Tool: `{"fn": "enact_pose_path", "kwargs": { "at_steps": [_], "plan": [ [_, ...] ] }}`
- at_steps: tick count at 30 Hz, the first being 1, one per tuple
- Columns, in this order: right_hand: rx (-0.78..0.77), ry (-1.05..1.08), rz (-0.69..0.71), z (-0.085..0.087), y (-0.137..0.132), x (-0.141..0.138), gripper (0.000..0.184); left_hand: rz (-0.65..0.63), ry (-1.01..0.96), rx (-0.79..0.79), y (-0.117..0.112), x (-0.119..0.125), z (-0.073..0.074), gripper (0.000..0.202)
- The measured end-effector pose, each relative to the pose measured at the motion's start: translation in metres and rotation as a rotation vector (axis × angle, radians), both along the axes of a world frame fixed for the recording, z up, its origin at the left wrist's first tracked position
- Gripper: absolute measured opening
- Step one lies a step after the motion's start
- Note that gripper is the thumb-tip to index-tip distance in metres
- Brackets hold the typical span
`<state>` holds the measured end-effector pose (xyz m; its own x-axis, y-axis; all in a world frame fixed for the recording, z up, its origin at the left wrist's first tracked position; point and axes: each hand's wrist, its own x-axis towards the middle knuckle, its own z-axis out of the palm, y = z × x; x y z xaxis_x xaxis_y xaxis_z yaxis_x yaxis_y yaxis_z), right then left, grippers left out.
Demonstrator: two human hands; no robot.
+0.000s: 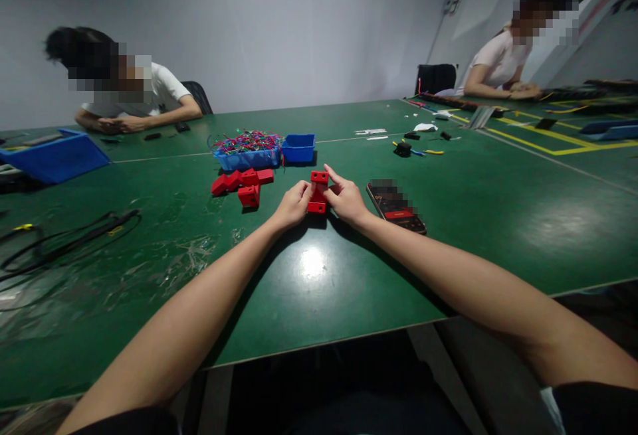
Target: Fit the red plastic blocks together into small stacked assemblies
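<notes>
Both my hands hold a red block with round holes just above the green table, near the middle of the view. My left hand grips its left side, thumb against the red face. On the right side, my right hand pinches it, with the index finger reaching up along its upper edge. Parts of the block are covered by my fingers. To the left lie several similar red blocks, bunched together on the tabletop. Behind them stands a blue bin heaped with thin, multicoloured wire-like pieces.
A smaller blue bin adjoins the full one. A phone lies right of my hands. Black cables and clear plastic film lie left. A black piece with coloured wires is farther back. Two people sit across the table.
</notes>
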<state>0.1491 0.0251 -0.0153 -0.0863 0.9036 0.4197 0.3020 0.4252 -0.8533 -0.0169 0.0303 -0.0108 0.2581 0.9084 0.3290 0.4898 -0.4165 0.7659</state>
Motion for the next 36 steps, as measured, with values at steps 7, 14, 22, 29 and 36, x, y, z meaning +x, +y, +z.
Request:
{"fn": "enact_pose_path", "kwargs": {
  "at_steps": [7, 14, 22, 29, 36],
  "plan": [
    [0.001, 0.049, -0.005, -0.0088, 0.0071, -0.0033, 0.059, 0.113, 0.072, 0.062, -0.0037, 0.0043, 0.0008, 0.017],
    [0.018, 0.055, 0.031, -0.0075, 0.0084, -0.0020, 0.051, 0.137, 0.107, 0.072, -0.0070, 0.0055, 0.0018, 0.016],
    [0.012, 0.036, 0.018, -0.0051, 0.0053, -0.0017, 0.051, 0.060, 0.160, 0.068, -0.0049, 0.0028, 0.0013, 0.032],
    [0.020, 0.009, 0.019, -0.0009, 0.0025, -0.0010, 0.051, 0.031, 0.164, 0.121, -0.0062, 0.0023, 0.0003, 0.036],
    [0.029, 0.022, 0.040, -0.0013, 0.0031, -0.0008, 0.048, 0.021, 0.146, 0.155, -0.0056, 0.0029, -0.0012, 0.034]
  ]
}}
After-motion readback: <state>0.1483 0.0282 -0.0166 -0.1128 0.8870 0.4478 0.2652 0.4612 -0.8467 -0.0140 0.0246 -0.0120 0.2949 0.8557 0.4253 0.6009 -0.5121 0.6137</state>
